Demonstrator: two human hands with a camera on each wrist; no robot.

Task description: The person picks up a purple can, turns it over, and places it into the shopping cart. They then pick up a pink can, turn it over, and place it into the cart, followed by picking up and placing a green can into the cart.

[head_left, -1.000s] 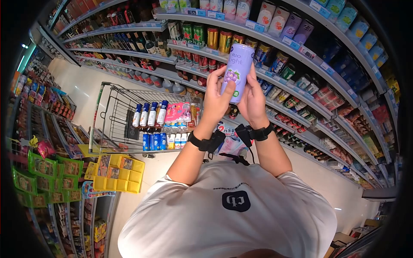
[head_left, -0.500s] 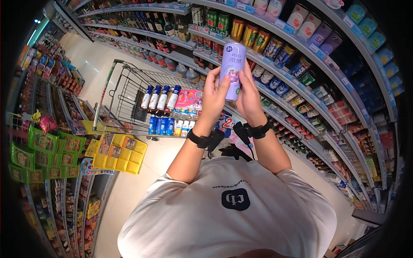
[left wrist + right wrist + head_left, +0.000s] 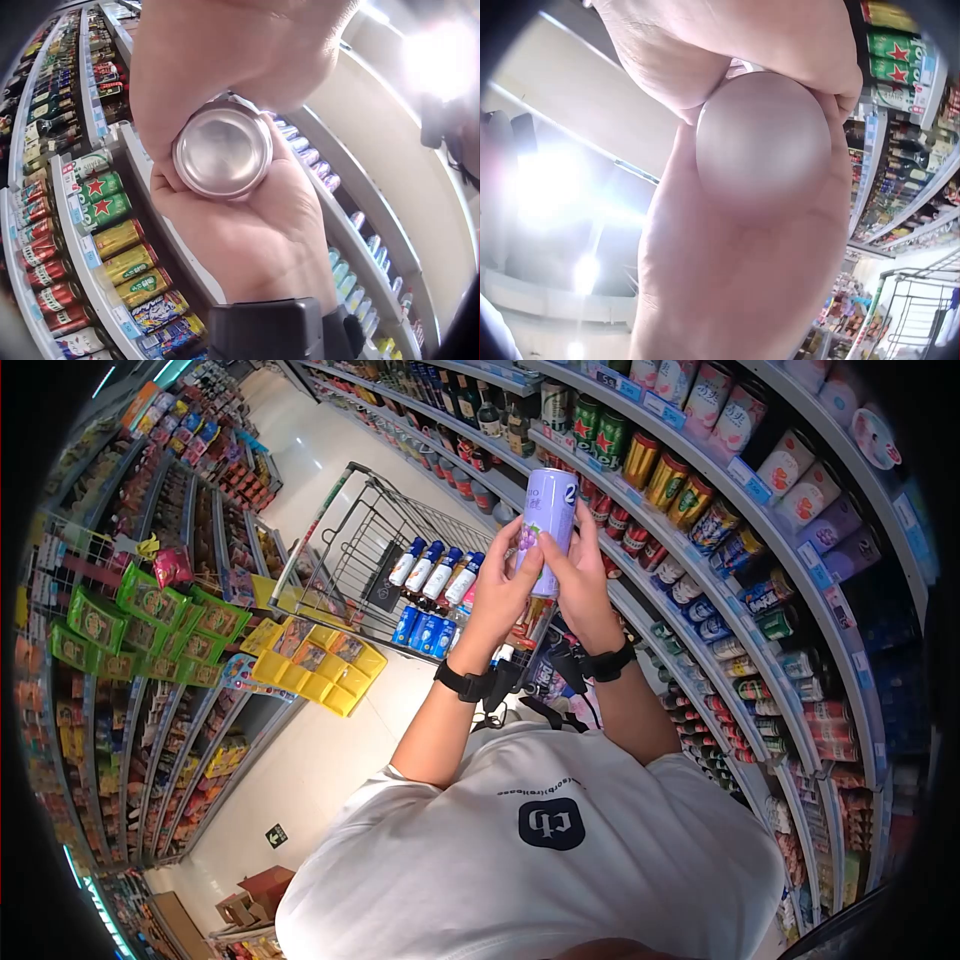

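Note:
A tall purple drink can with a grape picture is held upright at chest height, in front of the drinks shelves. My left hand grips its left side and my right hand wraps its right side, with the fingers reaching over the label. The left wrist view looks up at the can's silver bottom, enclosed by the left hand above and the right hand below. In the right wrist view the blurred can bottom sits between the right hand and the left hand.
A wire shopping cart stands ahead on the left and holds several bottles and packets. Drink shelves full of cans curve along the right. A yellow display tray and snack racks line the left of the aisle.
Both hands keep hold of the can, which has turned so that less of its label faces me. The head view has swung, so the cart and shelves appear shifted.

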